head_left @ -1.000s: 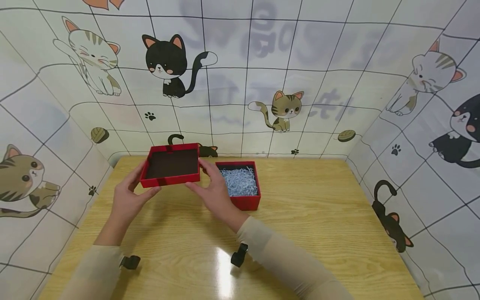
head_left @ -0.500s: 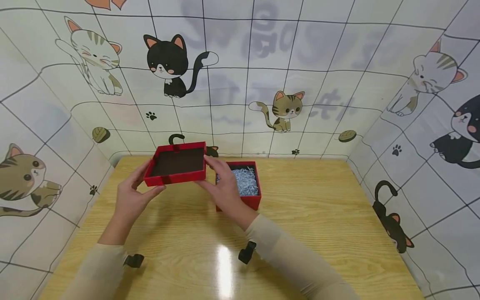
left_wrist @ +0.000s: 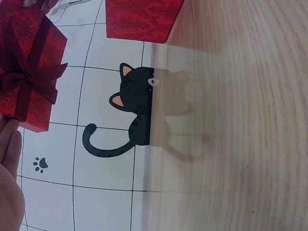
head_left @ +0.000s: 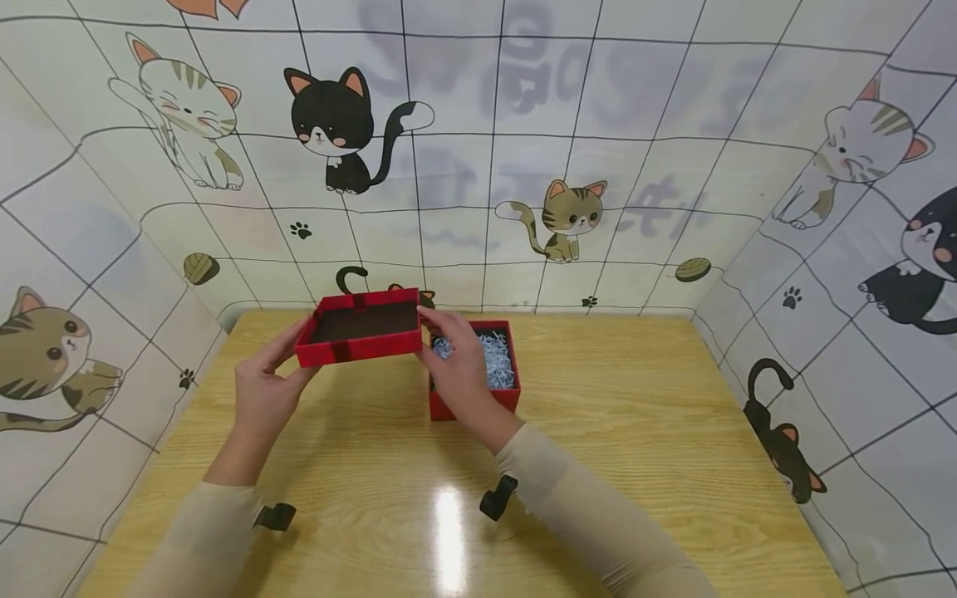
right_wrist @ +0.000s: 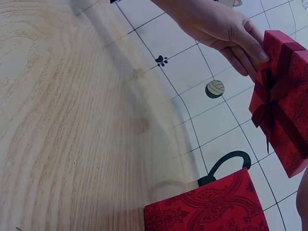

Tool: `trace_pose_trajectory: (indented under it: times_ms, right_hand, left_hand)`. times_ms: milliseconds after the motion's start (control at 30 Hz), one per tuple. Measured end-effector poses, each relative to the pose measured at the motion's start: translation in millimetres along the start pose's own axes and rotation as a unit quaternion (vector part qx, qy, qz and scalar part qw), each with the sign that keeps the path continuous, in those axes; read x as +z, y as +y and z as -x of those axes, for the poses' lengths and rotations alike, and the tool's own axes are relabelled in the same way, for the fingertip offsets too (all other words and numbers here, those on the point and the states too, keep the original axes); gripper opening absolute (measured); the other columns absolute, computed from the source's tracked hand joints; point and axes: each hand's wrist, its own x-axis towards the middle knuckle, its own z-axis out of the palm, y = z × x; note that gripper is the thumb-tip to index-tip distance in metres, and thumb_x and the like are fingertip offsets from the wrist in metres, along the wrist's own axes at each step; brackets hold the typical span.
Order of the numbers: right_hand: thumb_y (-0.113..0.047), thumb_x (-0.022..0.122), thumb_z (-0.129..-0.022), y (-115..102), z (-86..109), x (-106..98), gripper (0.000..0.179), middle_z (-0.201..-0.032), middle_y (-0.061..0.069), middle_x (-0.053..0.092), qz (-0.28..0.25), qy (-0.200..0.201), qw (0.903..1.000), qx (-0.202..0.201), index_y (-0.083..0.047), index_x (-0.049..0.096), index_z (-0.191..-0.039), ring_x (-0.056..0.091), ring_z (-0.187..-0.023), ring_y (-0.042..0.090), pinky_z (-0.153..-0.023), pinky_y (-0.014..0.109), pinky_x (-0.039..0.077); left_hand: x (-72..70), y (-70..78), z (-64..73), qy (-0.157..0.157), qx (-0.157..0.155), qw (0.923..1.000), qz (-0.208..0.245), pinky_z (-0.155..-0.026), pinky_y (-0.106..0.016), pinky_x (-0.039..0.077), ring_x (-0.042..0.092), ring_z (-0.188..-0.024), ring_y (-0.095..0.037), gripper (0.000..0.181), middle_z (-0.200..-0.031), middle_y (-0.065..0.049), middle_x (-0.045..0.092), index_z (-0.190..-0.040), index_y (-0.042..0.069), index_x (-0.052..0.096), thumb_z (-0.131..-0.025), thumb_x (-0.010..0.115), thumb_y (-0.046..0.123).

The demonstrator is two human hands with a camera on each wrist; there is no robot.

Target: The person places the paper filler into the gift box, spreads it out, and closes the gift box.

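Between my two hands a red box lid (head_left: 362, 332) hangs over the table, its dark inside facing me. My left hand (head_left: 265, 386) grips its left end, thumb along the near side. The right hand (head_left: 458, 365) pinches the right end. On the lid's outer face, a dark red ribbon bow (left_wrist: 26, 79) shows in the left wrist view. Behind my right hand stands the red patterned box (head_left: 489, 405), filled with pale blue paper shreds (head_left: 499, 361) and partly hidden by that hand.
The light wood table (head_left: 613, 432) backs onto a white gridded sheet (head_left: 463, 166) printed with cartoon cats, which also rises at both sides. Each wrist carries a small black camera (head_left: 277, 517).
Both hands have carried the lid a little to the right, toward the box. The lid has tilted so that less of its inside shows. The box has stayed in place.
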Motion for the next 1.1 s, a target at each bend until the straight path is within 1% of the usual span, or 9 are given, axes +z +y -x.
trace_pose_trajectory:
  times_ms: [133, 233, 367, 467, 567, 700, 800, 933, 1100]
  right_hand:
    - [-0.004, 0.083, -0.099, -1.0, -2.4, -5.9, 0.053, -0.135, 0.006, 0.069, -0.001, 0.002, 1.0000, 0.001, -0.009, 0.069, -0.149, 0.071, -0.124, 0.025, -0.106, 0.043, 0.060]
    - [-0.005, 0.083, -0.099, -0.5, -4.4, -10.8, 0.051, -0.136, 0.005, 0.069, -0.012, 0.004, 0.9999, -0.002, -0.009, 0.071, -0.148, 0.071, -0.123, 0.022, -0.106, 0.047, 0.060]
    - [-0.003, 0.083, -0.099, 2.2, -7.4, -16.5, 0.048, -0.137, 0.007, 0.069, -0.035, 0.007, 0.9993, -0.008, -0.010, 0.073, -0.145, 0.072, -0.121, 0.024, -0.106, 0.051, 0.060]
    - [-0.002, 0.082, -0.099, 3.7, -9.1, -20.3, 0.047, -0.138, 0.007, 0.069, -0.042, 0.004, 0.9991, -0.007, -0.010, 0.073, -0.145, 0.072, -0.123, 0.024, -0.107, 0.044, 0.060]
    - [-0.003, 0.081, -0.101, 4.2, -9.2, -23.5, 0.046, -0.140, 0.005, 0.068, -0.042, -0.003, 0.9991, -0.003, -0.007, 0.071, -0.146, 0.070, -0.126, 0.022, -0.109, 0.039, 0.058]
    - [-0.010, 0.078, -0.105, 4.2, -8.2, -26.1, 0.046, -0.145, 0.002, 0.068, -0.034, -0.004, 0.9994, 0.008, -0.015, 0.069, -0.149, 0.069, -0.128, 0.018, -0.109, 0.039, 0.058]
    - [-0.015, 0.078, -0.106, 2.8, -7.8, -27.9, 0.045, -0.146, -0.004, 0.068, -0.032, -0.002, 0.9994, 0.017, -0.023, 0.069, -0.149, 0.067, -0.130, 0.015, -0.110, 0.040, 0.057]
    - [-0.015, 0.078, -0.106, 1.2, -7.8, -30.6, 0.044, -0.145, -0.008, 0.068, -0.038, 0.004, 0.9991, 0.018, -0.023, 0.069, -0.148, 0.065, -0.134, 0.014, -0.111, 0.045, 0.057]
    - [-0.015, 0.077, -0.106, 2.0, -6.4, -34.7, 0.043, -0.143, -0.006, 0.069, -0.050, 0.013, 0.9984, 0.024, -0.023, 0.069, -0.148, 0.066, -0.132, 0.016, -0.108, 0.051, 0.059]
  left_hand:
    - [3.8, 4.7, -2.3, 0.008, 0.014, 0.9998, -0.011, -0.104, -0.015, 0.052, 0.073, -0.112, 0.006, 0.067, -0.130, -0.023, 0.077, -0.143, 0.007, 0.075, -0.083, 0.086, -0.021]
    - [8.2, 8.9, -4.2, 0.016, 0.032, 0.9993, -0.013, -0.103, -0.014, 0.052, 0.072, -0.111, 0.007, 0.066, -0.126, -0.024, 0.078, -0.139, 0.004, 0.077, -0.080, 0.087, -0.023]
    - [15.9, 13.6, -6.3, 0.027, 0.067, 0.9973, -0.006, -0.102, -0.015, 0.053, 0.072, -0.113, 0.006, 0.065, -0.122, -0.028, 0.078, -0.133, -0.005, 0.078, -0.073, 0.087, -0.029]
    - [21.5, 17.6, -7.2, 0.034, 0.083, 0.9959, 0.003, -0.103, -0.016, 0.053, 0.073, -0.115, 0.003, 0.064, -0.122, -0.031, 0.077, -0.131, -0.010, 0.076, -0.071, 0.085, -0.032]
    - [25.7, 19.7, -8.4, 0.037, 0.081, 0.9960, 0.011, -0.103, -0.017, 0.054, 0.073, -0.117, 0.001, 0.062, -0.125, -0.029, 0.077, -0.132, -0.008, 0.076, -0.074, 0.086, -0.029]
    - [29.8, 15.2, -9.7, 0.028, 0.069, 0.9972, 0.011, -0.105, -0.020, 0.054, 0.073, -0.119, -0.001, 0.058, -0.131, -0.018, 0.078, -0.136, 0.001, 0.078, -0.082, 0.089, -0.017]
    - [34.7, 29.7, -10.7, 0.032, 0.071, 0.9968, 0.016, -0.105, -0.022, 0.055, 0.073, -0.120, -0.003, 0.051, -0.128, -0.018, 0.079, -0.131, 0.000, 0.080, -0.083, 0.088, -0.017]
    - [41.4, 54.7, -12.7, 0.042, 0.087, 0.9947, 0.036, -0.103, -0.023, 0.056, 0.073, -0.117, -0.004, 0.041, -0.117, -0.024, 0.080, -0.120, -0.005, 0.082, -0.083, 0.084, -0.022]
    - [47.5, 52.3, -11.7, 0.041, 0.089, 0.9942, 0.046, -0.101, -0.021, 0.056, 0.072, -0.116, -0.003, 0.043, -0.117, -0.021, 0.080, -0.123, -0.006, 0.081, -0.084, 0.081, -0.024]
